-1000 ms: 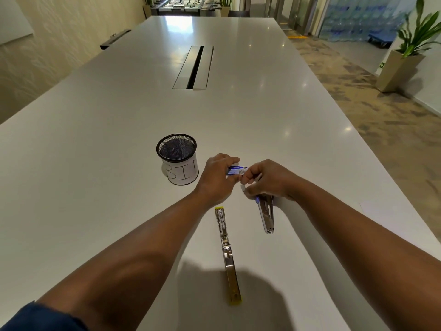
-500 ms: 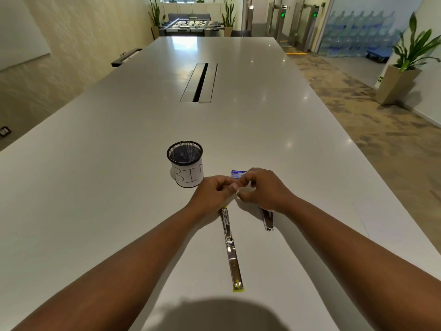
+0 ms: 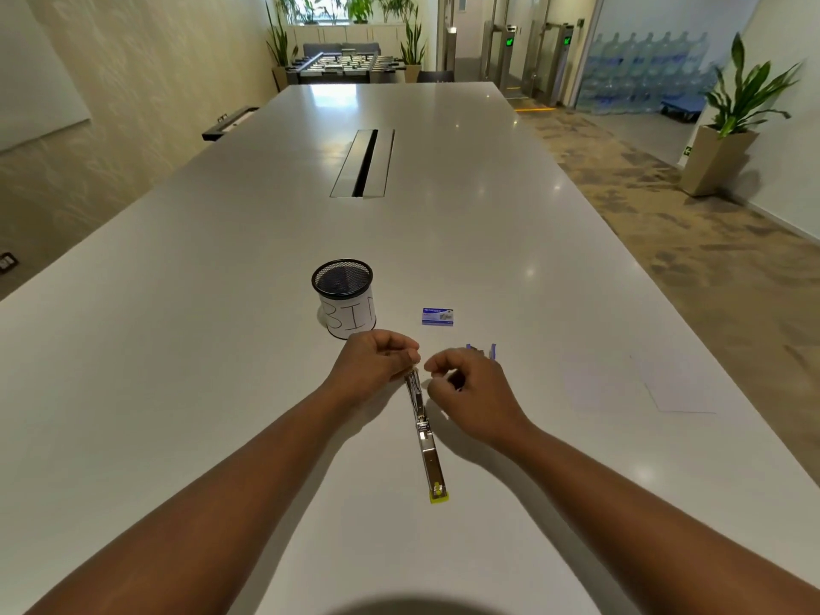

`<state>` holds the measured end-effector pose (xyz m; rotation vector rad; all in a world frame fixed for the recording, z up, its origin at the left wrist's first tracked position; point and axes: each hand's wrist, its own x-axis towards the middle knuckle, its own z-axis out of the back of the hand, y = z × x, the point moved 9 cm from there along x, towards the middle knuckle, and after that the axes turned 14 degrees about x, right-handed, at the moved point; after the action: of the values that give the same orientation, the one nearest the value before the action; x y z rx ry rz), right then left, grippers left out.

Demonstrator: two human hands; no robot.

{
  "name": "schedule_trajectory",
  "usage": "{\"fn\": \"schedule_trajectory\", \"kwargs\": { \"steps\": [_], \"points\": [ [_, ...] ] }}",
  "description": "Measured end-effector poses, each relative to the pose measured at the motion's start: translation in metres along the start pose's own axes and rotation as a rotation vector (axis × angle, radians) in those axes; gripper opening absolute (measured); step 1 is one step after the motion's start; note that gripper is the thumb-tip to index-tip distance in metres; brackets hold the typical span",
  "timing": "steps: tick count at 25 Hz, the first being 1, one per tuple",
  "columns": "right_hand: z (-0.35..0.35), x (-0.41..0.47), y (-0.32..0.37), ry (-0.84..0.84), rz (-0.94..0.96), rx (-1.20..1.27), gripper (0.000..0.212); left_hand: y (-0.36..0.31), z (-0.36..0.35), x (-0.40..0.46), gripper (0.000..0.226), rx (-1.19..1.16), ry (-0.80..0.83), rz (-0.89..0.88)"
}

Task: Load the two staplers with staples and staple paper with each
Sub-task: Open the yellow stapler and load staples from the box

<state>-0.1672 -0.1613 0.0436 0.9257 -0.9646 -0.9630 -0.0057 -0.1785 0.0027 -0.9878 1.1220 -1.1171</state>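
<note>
Both hands work at the far end of the opened stapler (image 3: pixel 425 430), which lies flat on the worktop (image 3: pixel 222 348) with its arm swung out full length and its yellow tip toward the person. Left hand (image 3: pixel 377 359) has a curled grip, fingertips pinched together right at the far end of the magazine channel; whether a strip of staples sits between them is too small to tell. Right hand (image 3: pixel 470 388) hovers just beside it with fingers curled, thumb and forefinger close, apparently holding nothing, though I cannot be sure.

Judging by this, the step is seating staples in the first stapler. To do it well, the left hand should keep the rail steady while the strip goes in legs down, flush in the channel, and slid fully home before the arm is folded shut; a skewed strip would likely jam.

Beyond the hands lies the staple box (image 3: pixel 437 316), well apart from the mesh cup marked BIN (image 3: pixel 344 299). A second stapler (image 3: pixel 481 350) peeks out just behind the right hand, mostly hidden. Paper sheets (image 3: pixel 639 383) wait off to the right, not yet stapled.
</note>
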Motion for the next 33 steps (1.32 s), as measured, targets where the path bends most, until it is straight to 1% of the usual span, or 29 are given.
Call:
{"fn": "schedule_trajectory", "kwargs": {
  "steps": [2,5,7,10,12,14,21,25,30,33],
  "points": [
    [-0.008,-0.017,-0.005,-0.010,-0.042,0.026,0.013,0.006,0.003,-0.006,0.010,-0.025,-0.014,0.022],
    [-0.018,-0.029,-0.014,-0.003,-0.071,-0.016,0.021,0.011,0.009,-0.012,0.010,0.022,-0.030,0.032],
    [-0.019,-0.030,-0.015,-0.023,-0.032,-0.072,0.016,0.012,0.010,-0.014,0.009,0.082,-0.009,0.029],
    [-0.022,-0.031,-0.013,-0.015,0.011,-0.111,0.005,0.003,0.011,-0.016,0.009,0.369,0.002,-0.045],
    [-0.023,-0.032,-0.013,-0.023,0.022,-0.124,0.006,-0.003,0.009,-0.016,0.010,0.528,0.005,-0.089],
    [-0.022,-0.031,-0.013,-0.029,0.037,-0.129,0.009,-0.008,0.007,-0.016,0.009,0.614,0.007,-0.106],
    [-0.023,-0.030,-0.017,-0.037,0.034,-0.121,0.010,-0.016,-0.008,-0.016,0.011,0.767,0.050,-0.142],
    [-0.024,-0.030,-0.019,-0.040,0.027,-0.124,0.013,-0.023,-0.004,-0.015,0.011,0.777,0.026,-0.165],
    [-0.023,-0.030,-0.019,-0.037,0.024,-0.115,0.010,-0.023,-0.010,-0.018,0.013,0.862,0.078,-0.174],
    [-0.023,-0.030,-0.017,-0.048,0.028,-0.118,0.009,-0.021,-0.011,-0.017,0.012,0.857,0.077,-0.176]
  ]
}}
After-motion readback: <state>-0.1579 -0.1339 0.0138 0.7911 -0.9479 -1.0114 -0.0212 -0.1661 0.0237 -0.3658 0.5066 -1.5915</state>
